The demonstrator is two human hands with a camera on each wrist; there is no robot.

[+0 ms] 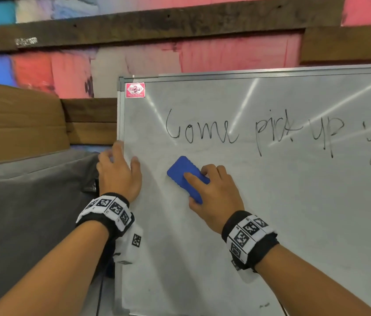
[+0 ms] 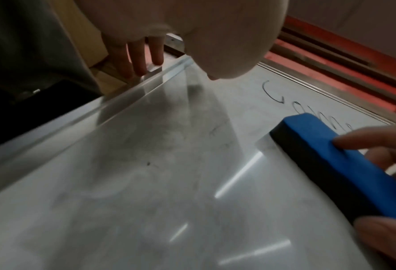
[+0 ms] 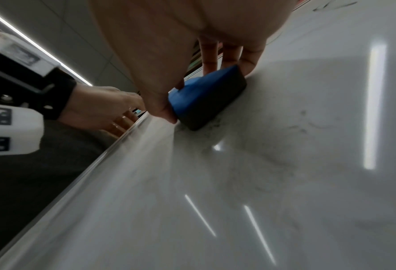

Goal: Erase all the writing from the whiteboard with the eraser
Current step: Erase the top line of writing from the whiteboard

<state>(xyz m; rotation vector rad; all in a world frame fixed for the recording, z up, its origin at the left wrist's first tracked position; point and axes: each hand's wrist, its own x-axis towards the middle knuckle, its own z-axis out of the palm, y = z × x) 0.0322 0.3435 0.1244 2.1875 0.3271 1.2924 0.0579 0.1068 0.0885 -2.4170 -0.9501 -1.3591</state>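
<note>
A whiteboard (image 1: 271,201) with a metal frame carries black handwriting (image 1: 248,133) reading "Come pick up yo" across its upper part. My right hand (image 1: 214,192) grips a blue eraser (image 1: 184,172) with a dark felt side, pressed flat on the board below the word "Come". The eraser (image 2: 326,157) also shows in the left wrist view, and the eraser (image 3: 206,98) in the right wrist view lies against the board (image 3: 261,182). My left hand (image 1: 118,172) holds the board's left edge, fingers wrapped behind the frame, thumb on the front.
A red sticker (image 1: 135,90) sits in the board's top left corner. Left of the board lie a brown cardboard box (image 1: 18,119) and grey cloth (image 1: 31,201). Dark wooden beams (image 1: 157,28) cross the painted wall behind. Faint smudges mark the lower board (image 3: 285,164).
</note>
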